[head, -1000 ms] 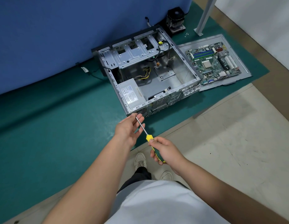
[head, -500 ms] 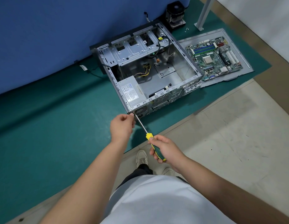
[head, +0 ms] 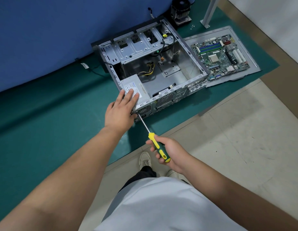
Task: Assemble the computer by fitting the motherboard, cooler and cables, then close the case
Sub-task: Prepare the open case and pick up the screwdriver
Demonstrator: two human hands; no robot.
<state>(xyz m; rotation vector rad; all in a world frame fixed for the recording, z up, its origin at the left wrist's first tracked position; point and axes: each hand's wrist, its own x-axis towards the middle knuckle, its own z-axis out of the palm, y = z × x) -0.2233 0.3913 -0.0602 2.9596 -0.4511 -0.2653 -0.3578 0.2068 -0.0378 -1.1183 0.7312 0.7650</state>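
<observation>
left hand point(head: 120, 110): fingers straight, flat on power supply point(head: 136, 88) at case point(head: 191, 52) 7 o'clock corner | right hand point(head: 168, 151): grips screwdriver point(head: 157, 146), tip at case rear corner | motherboard point(head: 219, 56): on side panel point(head: 251, 75), 3 o'clock of case | cooler point(head: 180, 11): 12 o'clock

Left hand point(head: 120, 109) rests flat on the power supply point(head: 136, 90); right hand point(head: 168, 150) grips a screwdriver point(head: 154, 140).

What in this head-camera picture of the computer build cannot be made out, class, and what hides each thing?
- Screwdriver tip, head view: hidden by the left hand at the case corner.
- Power supply label text: too small.
- Cooler: top cut by the frame edge.
- Loose screws: too small to count.
</observation>
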